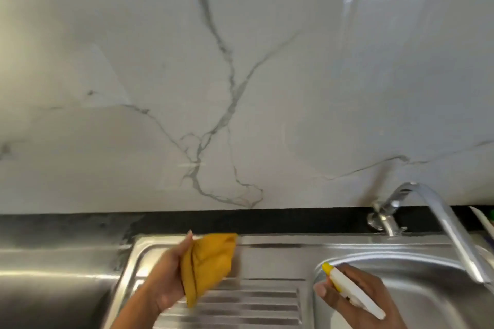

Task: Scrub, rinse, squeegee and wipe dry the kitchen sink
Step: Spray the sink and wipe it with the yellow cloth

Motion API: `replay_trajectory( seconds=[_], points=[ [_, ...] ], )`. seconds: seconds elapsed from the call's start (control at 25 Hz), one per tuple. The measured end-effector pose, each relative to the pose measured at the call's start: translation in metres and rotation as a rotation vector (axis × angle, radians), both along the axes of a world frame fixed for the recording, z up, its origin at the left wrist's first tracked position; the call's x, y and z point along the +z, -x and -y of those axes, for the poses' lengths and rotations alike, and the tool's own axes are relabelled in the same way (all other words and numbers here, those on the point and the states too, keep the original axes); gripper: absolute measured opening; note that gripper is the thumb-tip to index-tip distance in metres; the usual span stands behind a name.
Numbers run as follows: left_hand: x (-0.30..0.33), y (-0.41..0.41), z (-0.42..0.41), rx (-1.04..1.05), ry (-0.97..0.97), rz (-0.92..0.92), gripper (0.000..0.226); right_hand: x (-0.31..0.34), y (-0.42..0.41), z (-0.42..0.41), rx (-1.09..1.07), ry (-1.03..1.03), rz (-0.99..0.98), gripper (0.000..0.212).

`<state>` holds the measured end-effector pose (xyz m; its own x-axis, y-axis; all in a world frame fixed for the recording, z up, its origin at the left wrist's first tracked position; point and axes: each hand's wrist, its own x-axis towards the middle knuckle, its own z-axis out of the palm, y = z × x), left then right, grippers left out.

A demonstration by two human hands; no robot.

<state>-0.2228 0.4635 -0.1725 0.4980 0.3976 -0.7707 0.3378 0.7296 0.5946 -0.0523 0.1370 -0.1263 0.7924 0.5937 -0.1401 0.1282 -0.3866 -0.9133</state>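
Note:
The stainless steel sink fills the bottom of the head view, with a ribbed drainboard in the middle and a round-cornered basin at the right. My left hand grips a folded yellow cloth over the drainboard's back left part. My right hand holds a white spray bottle head with a yellow nozzle above the basin's left rim, nozzle pointing up and left. The bottle's body is hidden below the frame.
A chrome faucet rises from the back right and arcs over the basin. A black counter strip runs behind the sink under a white marble-veined wall. A second steel surface lies at the left.

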Motion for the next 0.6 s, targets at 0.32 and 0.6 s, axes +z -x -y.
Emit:
replay_trajectory(
  seconds=[0.32,0.6],
  points=[
    [-0.066,0.072,-0.053,-0.357,-1.513,-0.509,0.069,-0.011,0.011,-0.053,0.078,0.042,0.004,0.018],
    [-0.111,0.011,-0.057,-0.169,-1.323,-0.918,0.118,-0.015,-0.003,0.005,-0.124,0.050,0.003,0.025]
  ],
)
